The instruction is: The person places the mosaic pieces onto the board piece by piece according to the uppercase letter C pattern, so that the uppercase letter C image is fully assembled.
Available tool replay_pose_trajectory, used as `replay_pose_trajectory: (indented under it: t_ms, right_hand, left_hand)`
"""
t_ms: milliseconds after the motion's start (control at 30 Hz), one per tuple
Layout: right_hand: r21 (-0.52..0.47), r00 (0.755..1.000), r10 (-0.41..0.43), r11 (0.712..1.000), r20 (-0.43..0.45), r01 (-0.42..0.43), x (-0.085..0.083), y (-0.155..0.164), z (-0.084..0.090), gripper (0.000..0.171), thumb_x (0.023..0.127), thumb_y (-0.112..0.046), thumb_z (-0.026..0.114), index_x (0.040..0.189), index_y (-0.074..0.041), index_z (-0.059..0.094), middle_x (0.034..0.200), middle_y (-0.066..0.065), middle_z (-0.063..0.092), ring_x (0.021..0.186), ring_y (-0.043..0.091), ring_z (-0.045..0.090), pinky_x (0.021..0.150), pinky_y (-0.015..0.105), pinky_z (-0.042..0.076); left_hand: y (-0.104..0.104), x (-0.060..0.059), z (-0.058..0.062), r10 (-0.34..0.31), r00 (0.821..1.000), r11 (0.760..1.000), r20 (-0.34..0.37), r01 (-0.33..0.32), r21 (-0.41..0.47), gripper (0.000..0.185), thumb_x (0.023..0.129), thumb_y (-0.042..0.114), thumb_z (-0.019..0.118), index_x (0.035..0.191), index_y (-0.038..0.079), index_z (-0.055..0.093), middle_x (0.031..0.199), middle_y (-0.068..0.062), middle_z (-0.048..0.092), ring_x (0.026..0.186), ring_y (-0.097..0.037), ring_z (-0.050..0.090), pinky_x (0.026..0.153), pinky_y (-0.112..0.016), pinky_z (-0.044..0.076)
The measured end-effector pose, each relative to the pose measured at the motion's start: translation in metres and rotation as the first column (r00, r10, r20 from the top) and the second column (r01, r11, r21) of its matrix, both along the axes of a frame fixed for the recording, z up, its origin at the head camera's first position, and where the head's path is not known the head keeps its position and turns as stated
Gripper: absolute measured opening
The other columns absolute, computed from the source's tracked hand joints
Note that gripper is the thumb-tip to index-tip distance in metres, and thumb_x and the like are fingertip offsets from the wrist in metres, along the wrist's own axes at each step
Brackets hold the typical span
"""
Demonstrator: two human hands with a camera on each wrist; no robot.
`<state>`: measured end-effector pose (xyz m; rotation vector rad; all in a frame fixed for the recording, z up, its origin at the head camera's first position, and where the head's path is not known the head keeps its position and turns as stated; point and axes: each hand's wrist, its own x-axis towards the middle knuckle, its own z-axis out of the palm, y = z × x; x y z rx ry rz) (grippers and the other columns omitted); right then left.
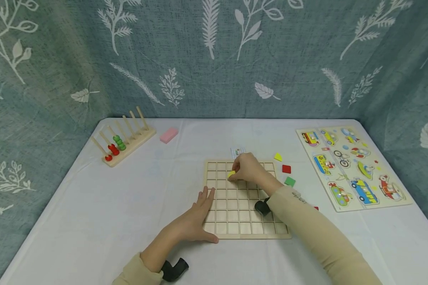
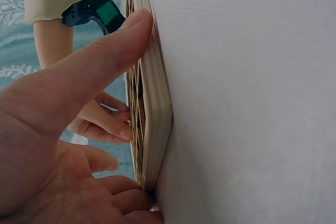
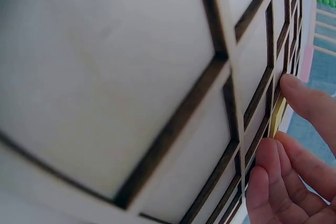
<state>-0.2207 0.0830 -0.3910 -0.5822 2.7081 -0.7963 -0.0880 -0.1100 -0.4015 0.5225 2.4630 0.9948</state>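
Observation:
A wooden grid board [image 1: 246, 231] lies in the middle of the white table. My right hand [image 1: 239, 171] reaches over the board's far rows and pinches a small yellow tile [image 1: 231, 174] down at a cell there. In the right wrist view the yellow tile [image 3: 276, 116] shows edge-on between my fingertips [image 3: 310, 103] and the grid board [image 3: 131, 77]. My left hand [image 1: 203, 215] lies flat on the board's left side, fingers straight. Its thumb [image 2: 105, 51] runs along the board's front edge [image 2: 157, 108].
Loose yellow [image 1: 278, 157], red [image 1: 286, 169] and green [image 1: 290, 181] tiles lie right of the board, a small pattern card [image 1: 237, 151] behind it. A vehicle peg puzzle [image 1: 353, 166] is at the right. A peg rack with beads [image 1: 123, 140] and a pink block [image 1: 169, 135] are at the back left.

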Motion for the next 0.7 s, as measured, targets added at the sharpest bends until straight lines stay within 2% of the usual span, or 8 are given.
replay_pose_trajectory:
  t_ms: [400,700]
  right_hand:
    - [-0.012,1.000,0.002,1.000,0.015,-0.001,0.0026,-0.0016,0.0007,0.022,0.072,-0.012,0.077,0.088,0.002,0.070,0.079,0.006,0.065,0.073,0.015,0.058,0.067,0.026,0.049]
    - [-0.081,1.000,0.030,0.996,0.007,-0.029,-0.0012,0.0059,-0.0046,0.024,0.071,-0.015,0.078,0.087,0.000,0.070,0.074,0.003,0.063,0.070,0.014,0.057,0.065,0.027,0.049]
  left_hand:
    - [-0.0001,-0.0014,-0.0018,0.000,1.000,1.000,0.010,0.000,-0.003,0.122,0.061,0.025,0.085,0.146,0.003,0.000,0.149,-0.021,-0.010,0.136,-0.035,-0.008,0.107,-0.053,0.012]
    - [-0.0007,-0.0015,-0.0015,0.000,1.000,1.000,0.002,0.000,-0.003,0.122,0.061,0.025,0.085,0.146,0.002,0.000,0.149,-0.022,-0.009,0.136,-0.036,-0.008,0.107,-0.053,0.012]
